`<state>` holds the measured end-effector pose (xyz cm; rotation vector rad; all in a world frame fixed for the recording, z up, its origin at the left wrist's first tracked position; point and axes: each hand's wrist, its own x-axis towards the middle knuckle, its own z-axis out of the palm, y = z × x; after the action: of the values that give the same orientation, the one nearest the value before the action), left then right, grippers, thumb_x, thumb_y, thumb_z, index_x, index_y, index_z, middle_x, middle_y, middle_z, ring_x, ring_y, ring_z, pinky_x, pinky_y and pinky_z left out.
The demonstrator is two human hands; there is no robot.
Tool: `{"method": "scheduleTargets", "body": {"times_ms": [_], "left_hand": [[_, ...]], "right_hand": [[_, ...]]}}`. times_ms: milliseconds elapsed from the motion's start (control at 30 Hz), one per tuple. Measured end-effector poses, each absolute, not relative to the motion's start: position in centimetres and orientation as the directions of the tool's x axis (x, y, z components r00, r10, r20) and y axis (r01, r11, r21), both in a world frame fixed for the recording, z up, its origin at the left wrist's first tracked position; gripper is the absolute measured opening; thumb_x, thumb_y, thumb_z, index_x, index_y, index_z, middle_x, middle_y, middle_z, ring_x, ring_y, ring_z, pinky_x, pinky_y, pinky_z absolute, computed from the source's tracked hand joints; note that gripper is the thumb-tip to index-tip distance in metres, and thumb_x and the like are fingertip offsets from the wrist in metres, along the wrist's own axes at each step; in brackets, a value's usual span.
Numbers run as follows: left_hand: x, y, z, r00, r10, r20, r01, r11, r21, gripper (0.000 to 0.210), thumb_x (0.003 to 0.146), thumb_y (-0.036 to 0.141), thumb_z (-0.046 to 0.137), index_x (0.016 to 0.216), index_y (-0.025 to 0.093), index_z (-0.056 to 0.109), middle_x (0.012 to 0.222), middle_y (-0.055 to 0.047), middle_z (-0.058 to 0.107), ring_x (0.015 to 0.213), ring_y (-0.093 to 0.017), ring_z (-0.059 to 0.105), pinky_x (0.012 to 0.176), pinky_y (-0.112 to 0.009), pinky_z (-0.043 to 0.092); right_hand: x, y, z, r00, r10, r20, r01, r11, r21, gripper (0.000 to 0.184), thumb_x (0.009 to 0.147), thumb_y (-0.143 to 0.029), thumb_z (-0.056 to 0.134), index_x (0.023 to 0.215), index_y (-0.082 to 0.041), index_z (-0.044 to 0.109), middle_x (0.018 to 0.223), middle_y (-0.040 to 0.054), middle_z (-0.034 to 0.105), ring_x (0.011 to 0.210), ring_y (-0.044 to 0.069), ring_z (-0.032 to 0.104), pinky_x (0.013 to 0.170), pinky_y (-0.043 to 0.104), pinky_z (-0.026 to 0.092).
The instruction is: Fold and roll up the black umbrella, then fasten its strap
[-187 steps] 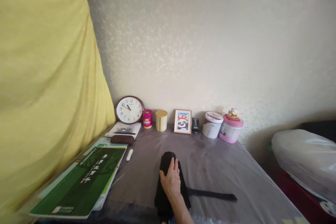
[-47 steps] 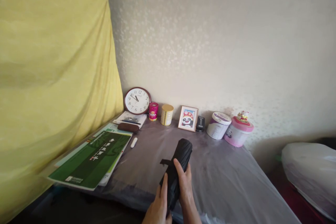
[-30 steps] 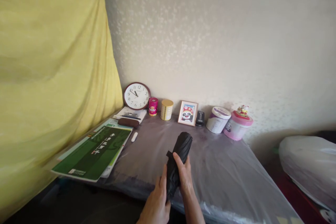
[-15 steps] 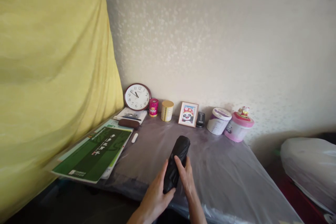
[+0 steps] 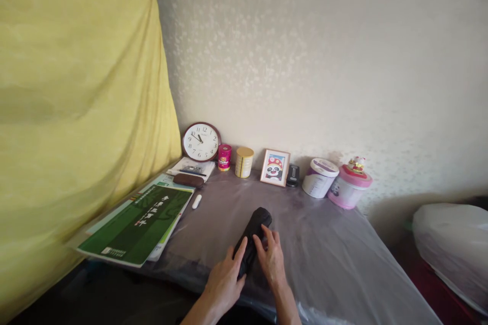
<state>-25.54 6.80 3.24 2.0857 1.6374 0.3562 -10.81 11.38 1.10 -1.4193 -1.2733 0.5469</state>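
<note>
A black folded umbrella [image 5: 260, 220] slants over the near middle of the table, its far end pointing up and to the right. My left hand [image 5: 225, 275] is closed around the near end, thumb and index finger along its left side. On the right side, my right hand [image 5: 271, 258] has its thumb and bent fingertips pinching the umbrella's fabric near the upper half. The umbrella's near tip is partly covered by my left hand. Whether its underside rests on the table, I cannot tell.
Books with a green cover [image 5: 137, 226], a brown case [image 5: 188, 180] and a white stick-like item [image 5: 196, 201] lie left. Along the wall stand a clock [image 5: 201, 141], a pink can [image 5: 224, 157], a yellow-lidded can [image 5: 244, 162], a picture frame [image 5: 275, 167] and two tubs [image 5: 320, 179].
The umbrella has come down and slightly left, with its far end lower. My right hand has shifted its fingers toward the umbrella's far end; my left hand keeps its hold.
</note>
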Motion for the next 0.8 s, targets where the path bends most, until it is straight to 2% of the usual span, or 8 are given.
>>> {"method": "scheduleTargets", "body": {"times_ms": [167,300,433,667,800], "left_hand": [[-25.6,6.8,3.4,0.250,0.965,-0.078,0.851,-0.181,0.493,0.075,0.080,0.019,0.045,0.140,0.035,0.003,0.131,-0.011,0.043,0.093,-0.023,0.061,0.080,-0.031,0.043],[-25.7,6.8,3.5,0.256,0.964,-0.072,0.854,-0.190,0.484,0.069,0.081,0.021,0.044,0.140,0.036,0.009,0.126,-0.011,0.047,0.092,-0.023,0.062,0.081,-0.031,0.043],[-25.7,6.8,3.4,0.254,0.965,-0.061,0.864,-0.198,0.462,0.068,0.082,0.020,0.043,0.139,0.038,0.011,0.123,-0.011,0.048,0.087,-0.023,0.063,0.077,-0.033,0.045],[-25.9,6.9,3.1,0.272,0.960,-0.059,0.853,-0.212,0.477,0.065,0.082,0.021,0.043,0.138,0.040,0.015,0.124,-0.010,0.047,0.088,-0.024,0.063,0.076,-0.033,0.046],[-25.9,7.0,3.2,0.283,0.954,-0.097,0.885,-0.220,0.411,0.066,0.084,0.022,0.044,0.138,0.041,0.012,0.128,-0.012,0.044,0.090,-0.023,0.064,0.078,-0.033,0.046]], "right_hand": [[-10.8,10.9,2.1,0.089,0.914,0.395,0.385,0.334,-0.860,0.027,0.080,-0.037,0.053,0.098,-0.025,0.068,0.100,0.0065,0.058,0.081,0.017,0.059,0.076,0.029,0.047],[-10.4,10.7,2.0,0.055,0.907,0.418,0.321,0.381,-0.867,0.017,0.080,-0.031,0.055,0.088,-0.023,0.067,0.094,0.0049,0.060,0.082,0.017,0.058,0.073,0.028,0.047],[-9.9,10.6,1.6,0.115,0.922,0.369,0.240,0.334,-0.911,0.015,0.078,-0.033,0.058,0.085,-0.022,0.066,0.086,0.0035,0.063,0.081,0.018,0.058,0.072,0.028,0.046],[-9.5,9.8,1.3,0.138,0.975,0.176,-0.045,0.184,-0.982,0.022,0.073,-0.041,0.065,0.082,-0.021,0.065,0.079,0.0007,0.061,0.070,0.015,0.058,0.068,0.028,0.050],[-9.3,9.6,1.3,0.111,0.982,0.152,-0.136,0.166,-0.977,0.025,0.069,-0.042,0.069,0.080,-0.021,0.063,0.079,-0.0009,0.060,0.071,0.015,0.060,0.071,0.029,0.052]]}}
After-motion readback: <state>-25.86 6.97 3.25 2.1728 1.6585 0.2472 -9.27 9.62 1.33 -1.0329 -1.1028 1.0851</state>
